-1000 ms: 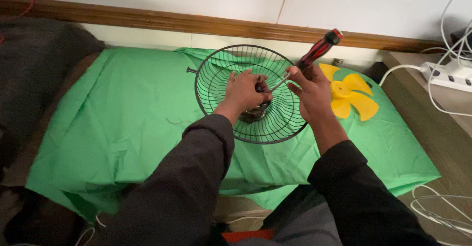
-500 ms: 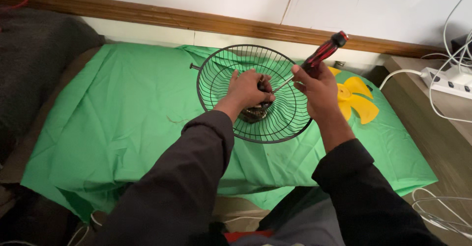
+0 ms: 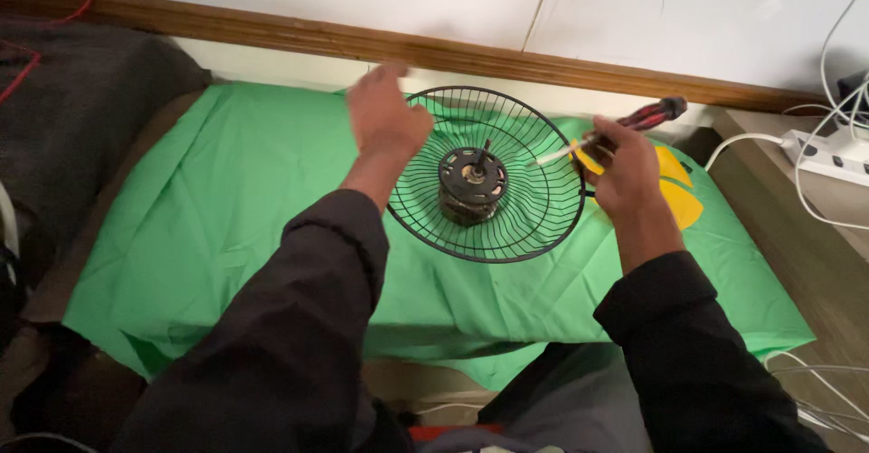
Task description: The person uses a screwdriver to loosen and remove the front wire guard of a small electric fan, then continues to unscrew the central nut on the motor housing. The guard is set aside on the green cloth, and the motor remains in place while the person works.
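Since half a second ago our left hand (image 3: 385, 118) has lifted off the motor (image 3: 472, 181) and now hangs blurred in the air, fingers loosely apart and holding nothing, over the left rim of the black wire fan guard (image 3: 534, 218). Just right of that hand the motor sits bare at the guard's centre, on the green cloth (image 3: 226, 200) covering the bench. Further right, our right hand (image 3: 625, 172) has drawn back past the guard's right rim, clamped on the red-and-black screwdriver (image 3: 647, 116), above the yellow fan blade (image 3: 677, 195).
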